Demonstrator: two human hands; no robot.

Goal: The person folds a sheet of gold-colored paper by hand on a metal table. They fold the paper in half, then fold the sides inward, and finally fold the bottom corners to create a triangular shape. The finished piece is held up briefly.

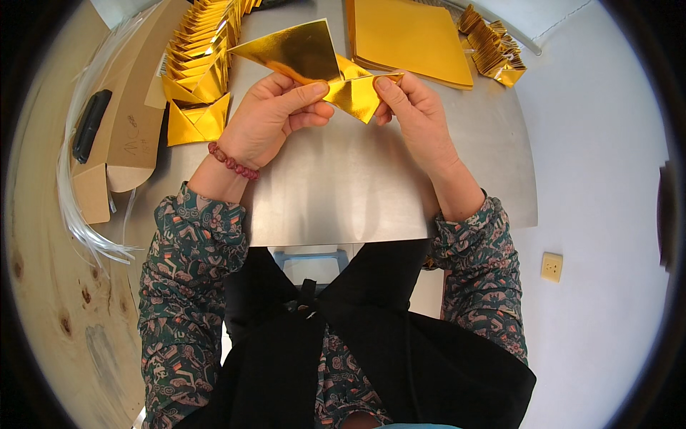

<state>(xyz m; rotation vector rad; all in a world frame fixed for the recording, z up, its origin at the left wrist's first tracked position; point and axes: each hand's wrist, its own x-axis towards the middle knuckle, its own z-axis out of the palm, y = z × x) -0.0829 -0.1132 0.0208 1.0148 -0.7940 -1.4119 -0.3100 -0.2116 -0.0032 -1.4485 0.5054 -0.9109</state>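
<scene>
Both my hands hold a sheet of shiny gold foil paper (296, 53), partly folded, above the metal table. My left hand (286, 111), a dark red bead bracelet at its wrist, pinches the paper near its middle with thumb on top. The thumb and fingers of my right hand (411, 100) grip the paper's right end. A large pointed flap rises to the upper left, while a smaller folded point hangs down between the hands. The fingertips beneath the paper are partly hidden.
A long row of folded gold pieces (198, 86) stands at the left. Farther back lies a stack of gold sheets (411, 39), with a smaller folded bunch (494, 46) to its right. A cardboard box (136, 121) and clear plastic strips (71, 207) flank the metal table (343, 193); a white wall bounds the right.
</scene>
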